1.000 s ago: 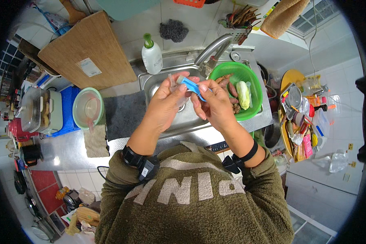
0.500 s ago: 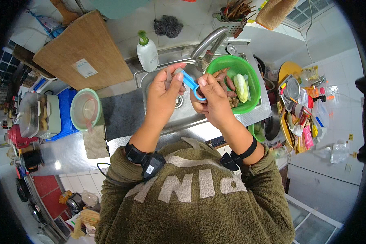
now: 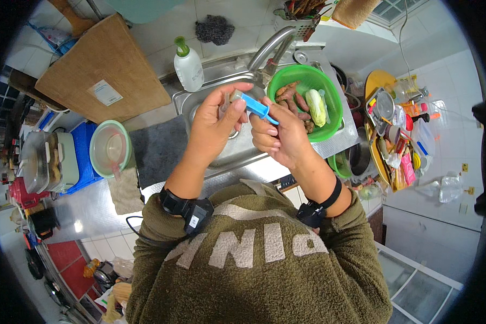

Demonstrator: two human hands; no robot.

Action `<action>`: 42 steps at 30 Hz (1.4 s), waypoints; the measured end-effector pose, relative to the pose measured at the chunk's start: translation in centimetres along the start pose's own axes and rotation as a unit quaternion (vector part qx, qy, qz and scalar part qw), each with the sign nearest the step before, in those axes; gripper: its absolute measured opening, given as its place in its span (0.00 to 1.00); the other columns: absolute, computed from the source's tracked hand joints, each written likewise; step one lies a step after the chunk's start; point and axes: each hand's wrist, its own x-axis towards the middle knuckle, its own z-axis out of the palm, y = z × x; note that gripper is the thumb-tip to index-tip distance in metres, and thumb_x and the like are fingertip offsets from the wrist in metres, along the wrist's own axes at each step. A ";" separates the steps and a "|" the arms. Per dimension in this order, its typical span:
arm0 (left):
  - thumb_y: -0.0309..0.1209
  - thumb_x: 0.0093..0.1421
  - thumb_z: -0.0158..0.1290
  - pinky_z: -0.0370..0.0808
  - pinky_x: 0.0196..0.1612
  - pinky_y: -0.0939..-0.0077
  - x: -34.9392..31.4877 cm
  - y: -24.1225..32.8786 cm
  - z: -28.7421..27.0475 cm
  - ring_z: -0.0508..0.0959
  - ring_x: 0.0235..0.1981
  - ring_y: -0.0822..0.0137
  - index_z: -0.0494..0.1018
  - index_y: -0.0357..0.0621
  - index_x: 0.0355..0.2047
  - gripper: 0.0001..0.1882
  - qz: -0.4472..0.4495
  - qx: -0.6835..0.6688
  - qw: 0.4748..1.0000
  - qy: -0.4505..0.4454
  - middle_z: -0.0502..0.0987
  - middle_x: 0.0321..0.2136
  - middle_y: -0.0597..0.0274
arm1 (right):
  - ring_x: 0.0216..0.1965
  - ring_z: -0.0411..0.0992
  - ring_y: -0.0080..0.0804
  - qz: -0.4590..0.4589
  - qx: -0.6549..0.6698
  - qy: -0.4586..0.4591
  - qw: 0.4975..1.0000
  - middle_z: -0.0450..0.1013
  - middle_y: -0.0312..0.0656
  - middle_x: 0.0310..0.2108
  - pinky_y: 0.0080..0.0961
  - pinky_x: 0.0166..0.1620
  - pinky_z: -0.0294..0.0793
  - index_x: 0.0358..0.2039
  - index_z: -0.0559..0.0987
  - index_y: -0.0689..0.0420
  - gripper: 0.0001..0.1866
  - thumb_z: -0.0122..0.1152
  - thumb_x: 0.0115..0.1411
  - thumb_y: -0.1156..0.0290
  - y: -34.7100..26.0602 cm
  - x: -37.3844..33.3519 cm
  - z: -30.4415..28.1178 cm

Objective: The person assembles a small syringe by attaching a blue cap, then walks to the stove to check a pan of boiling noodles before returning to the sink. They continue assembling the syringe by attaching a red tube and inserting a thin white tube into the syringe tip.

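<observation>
Over the sink (image 3: 232,156) I hold a blue plastic peeler (image 3: 255,106) between both hands. My left hand (image 3: 213,119) pinches its pale far-left end, where something clear shows between thumb and fingers. At the other end, the fingers of my right hand (image 3: 283,132) close round the blue U-shaped head and partly hide it. Just right of my hands stands a bright green basin (image 3: 337,100). Inside it lie several reddish-brown sweet potatoes (image 3: 287,94) and a pale green cabbage (image 3: 315,108).
A curved faucet (image 3: 270,48) rises behind the sink, with a white pump bottle (image 3: 189,70) to its left. A wooden board (image 3: 100,70) leans at the back left above a pale green bowl (image 3: 93,148). Cluttered utensils fill a yellow tray (image 3: 376,81) at the right.
The peeler has turned in my hands, so its loop now looks narrower. My right fingers have curled further round it. The whole view has shifted slightly.
</observation>
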 end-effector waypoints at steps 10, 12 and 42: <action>0.32 0.60 0.54 0.67 0.27 0.87 0.2 0.2 -0.9 0.69 0.24 0.81 0.68 0.40 0.42 0.12 -0.072 0.032 0.997 0.024 0.72 0.26 0.69 | 0.20 0.58 0.13 -0.184 -0.329 0.075 0.923 0.63 0.32 0.23 0.11 0.20 0.56 0.38 0.65 0.57 0.10 0.46 0.67 0.63 0.1 0.2 0.5; 0.30 0.59 0.54 0.68 0.31 0.87 0.2 0.0 -0.6 0.70 0.27 0.81 0.68 0.40 0.42 0.13 -0.061 0.020 0.997 0.030 0.73 0.30 0.68 | 0.20 0.58 0.14 -0.177 -0.299 0.072 0.935 0.63 0.32 0.23 0.11 0.21 0.57 0.38 0.65 0.57 0.10 0.44 0.67 0.62 0.6 0.6 0.4; 0.34 0.66 0.42 0.68 0.51 0.67 1.1 -2.2 0.0 0.70 0.47 0.65 0.65 0.42 0.48 0.13 -0.018 -0.387 0.917 0.090 0.70 0.42 0.60 | 0.35 0.64 0.18 -0.234 -0.433 0.038 0.870 0.67 0.34 0.35 0.16 0.38 0.65 0.43 0.69 0.59 0.19 0.64 0.55 0.67 2.5 2.0 -1.0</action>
